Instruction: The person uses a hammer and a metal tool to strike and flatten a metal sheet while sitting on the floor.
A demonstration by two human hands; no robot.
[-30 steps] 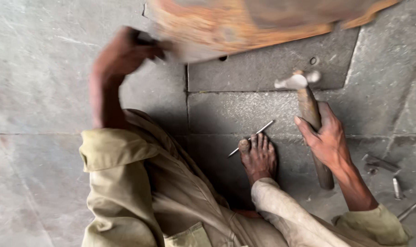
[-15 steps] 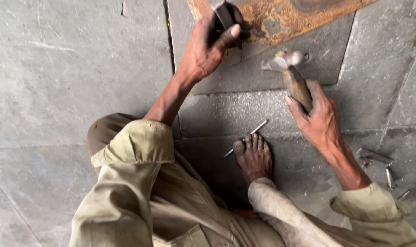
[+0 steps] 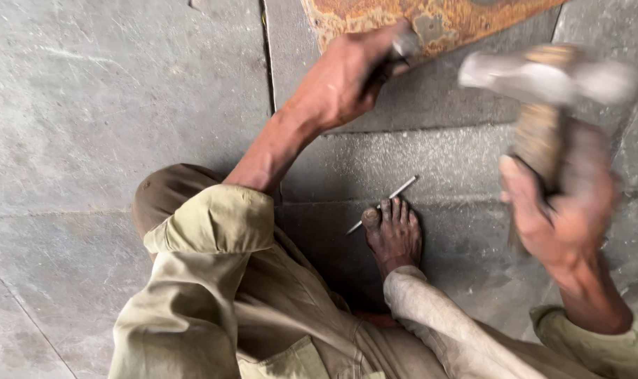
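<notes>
- Left hand (image 3: 347, 74): we log it in the upper centre of the frame, the forearm reaching up from a rolled khaki sleeve (image 3: 210, 224). The fingers are closed round a short dark metal tool, a chisel or punch (image 3: 396, 56) by its look; we cannot tell which.
- Chisel or punch: only its upper end shows clear of the fist. Its tip points at the rusty plate; we cannot tell whether the two touch.
- Rusty plate (image 3: 459, 21): an orange-brown metal sheet, pitted and flaking, lying along the top edge of the frame, right of centre, on the stone floor.
- Right hand (image 3: 564, 210): we log it at the right of the frame, clenched round the handle of a hammer. It is blurred.
- Hammer (image 3: 543, 98): wooden handle standing up out of the fist, pale metal head across the upper right of the frame, to the right of the left hand and apart from it. The head is blurred as well.
- Bare foot (image 3: 394, 235): centre of the frame, toes pointing up, flat on the floor.
- Thin metal rod (image 3: 382, 203): nail-like, lying slantwise on the floor just at the toes.
- Stone floor (image 3: 101, 105): grey slabs with dark joints, filling the left half of the frame and running under the plate.
- Trouser legs (image 3: 263, 309): khaki on the left, paler on the right, across the bottom of the frame.
</notes>
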